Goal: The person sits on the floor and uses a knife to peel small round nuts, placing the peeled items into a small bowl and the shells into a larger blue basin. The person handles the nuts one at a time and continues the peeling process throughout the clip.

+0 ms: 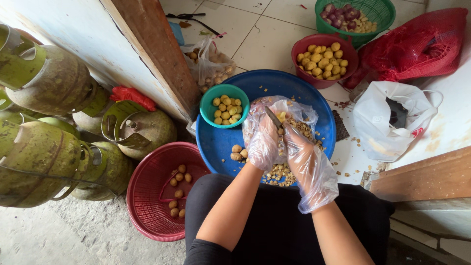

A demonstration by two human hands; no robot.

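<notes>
A: Hands?

B: Both in loose clear plastic gloves, over the big blue basin (pixel 216 142). Left hand (pixel 263 142) clenched around a small potato, mostly hidden by glove and fingers. Right hand (pixel 303 154) grips a knife (pixel 274 118), blade pointing up-left, tip at the potato.

A: Where's the potato exactly?

B: In the left hand, above the middle of the basin, over a clear plastic bag (pixel 299 114) with brown peelings (pixel 280 172) spilling toward the near rim.

A: Other stuff in the basin?

B: Small teal bowl (pixel 210 100) of peeled yellow potatoes at upper left. A few unpeeled ones (pixel 237 152) loose just left of the left hand.

A: Around it?

B: Red basket (pixel 147 196) lower left, a handful of potatoes inside. Dark red bowl (pixel 306 44) of peeled ones beyond the basin. Green basket (pixel 378 12) further back. Red mesh sack (pixel 417 44) and white plastic bag (pixel 387 122) to the right. Green gas cylinders (pixel 44 162) far left.
</notes>
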